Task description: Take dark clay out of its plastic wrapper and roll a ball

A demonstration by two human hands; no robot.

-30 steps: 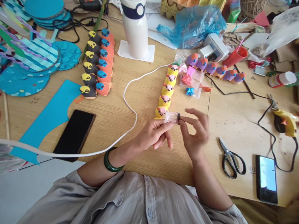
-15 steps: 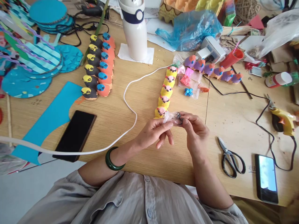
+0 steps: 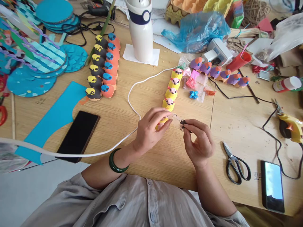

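Observation:
A small clear plastic bag [image 3: 175, 117] with dark specks stretches between my two hands. My left hand [image 3: 150, 129], with a dark green bangle at the wrist, has its bent fingers and thumb at the bag's left end. My right hand [image 3: 200, 142] pinches a lump of black clay [image 3: 182, 122] at the other end, between thumb and fingers. Just behind my left fingers runs a row of yellow egg-carton cups [image 3: 171, 93] with pink tops and small dark marks. My left hand partly hides its nearest cup.
Scissors [image 3: 234, 164] and a lit phone [image 3: 272, 186] lie at right, a dark phone [image 3: 79, 135] at left. A white cable [image 3: 129, 94] crosses the table. Black-and-orange cup rows [image 3: 101, 67], a white tumbler [image 3: 140, 34], purple cups [image 3: 215, 72] and clay packets [image 3: 191, 82] are further back.
My left hand has lifted and turned, its fingers now further from my right hand. The crumpled bag is now stretched thin, and the black clay shows at my right fingertips.

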